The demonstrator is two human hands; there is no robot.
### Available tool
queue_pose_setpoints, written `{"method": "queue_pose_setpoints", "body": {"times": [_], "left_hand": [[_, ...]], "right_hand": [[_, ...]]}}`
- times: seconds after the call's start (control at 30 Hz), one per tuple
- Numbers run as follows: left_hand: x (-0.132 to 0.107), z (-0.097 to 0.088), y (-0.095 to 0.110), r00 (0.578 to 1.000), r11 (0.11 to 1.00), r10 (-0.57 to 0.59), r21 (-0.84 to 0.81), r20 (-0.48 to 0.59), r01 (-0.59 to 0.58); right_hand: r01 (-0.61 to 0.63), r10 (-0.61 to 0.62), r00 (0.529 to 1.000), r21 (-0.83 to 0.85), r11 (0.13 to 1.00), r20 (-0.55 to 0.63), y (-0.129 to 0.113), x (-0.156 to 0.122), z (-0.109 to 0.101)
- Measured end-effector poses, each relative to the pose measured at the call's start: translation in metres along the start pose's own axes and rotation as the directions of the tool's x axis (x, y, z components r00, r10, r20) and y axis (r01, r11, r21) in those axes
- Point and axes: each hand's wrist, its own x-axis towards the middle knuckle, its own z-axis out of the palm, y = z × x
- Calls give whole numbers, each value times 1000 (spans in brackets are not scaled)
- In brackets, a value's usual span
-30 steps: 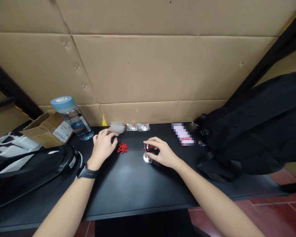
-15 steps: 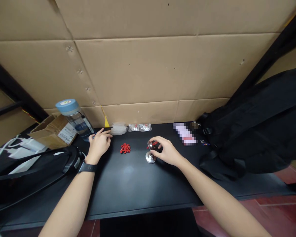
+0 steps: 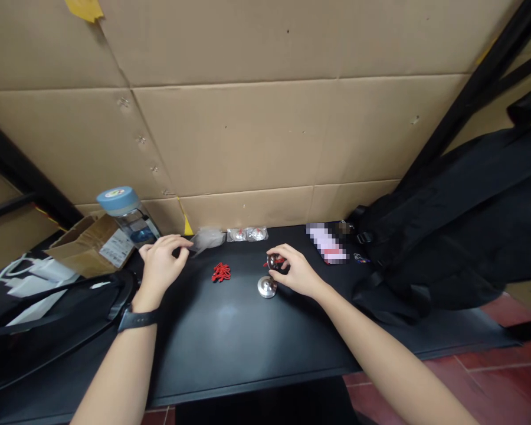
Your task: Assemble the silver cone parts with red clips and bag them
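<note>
My right hand (image 3: 292,271) is closed round a small shiny metal piece with a red bit (image 3: 275,261), just above the black tabletop (image 3: 248,330). A round silver metal disc (image 3: 266,287) lies on the table right below it. My left hand (image 3: 161,265) pinches the edge of a clear plastic bag (image 3: 207,238) near the back wall. A small heap of red pieces (image 3: 221,272) lies between my hands. Two small sealed packets with metal parts (image 3: 248,234) lie by the cardboard wall.
A water bottle with a blue lid (image 3: 126,215) and an open cardboard box (image 3: 88,245) stand at the back left. A black bag (image 3: 57,319) lies at the left, a large black backpack (image 3: 460,236) at the right. A cardboard wall (image 3: 265,118) closes the back.
My left hand has drawn left and back, pulling the clear plastic bag with it. My right hand lifted the small metal piece off the silver disc.
</note>
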Motion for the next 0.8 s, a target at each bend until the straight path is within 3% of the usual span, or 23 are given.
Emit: {"method": "queue_pose_setpoints", "body": {"times": [0.13,0.23,0.33,0.6,0.8], "left_hand": [[-9,8,43,985,976,156,-166,80,-141],[-21,22,78,944,955,260,-197,204,-220],[-28,35,98,900,935,333,-224,280,-276],[-32,59,98,881,934,358,-141,311,-329],[-36,67,101,868,914,402,-68,292,-401]], "right_hand": [[-31,30,999,-28,999,-35,-1,1,-3],[-62,58,996,-58,996,-66,-2,2,-5],[-89,82,992,-81,993,-95,-4,3,-7],[-108,96,991,-117,987,-97,-7,3,-8],[-91,90,996,-159,983,-17,-1,0,-9]]}}
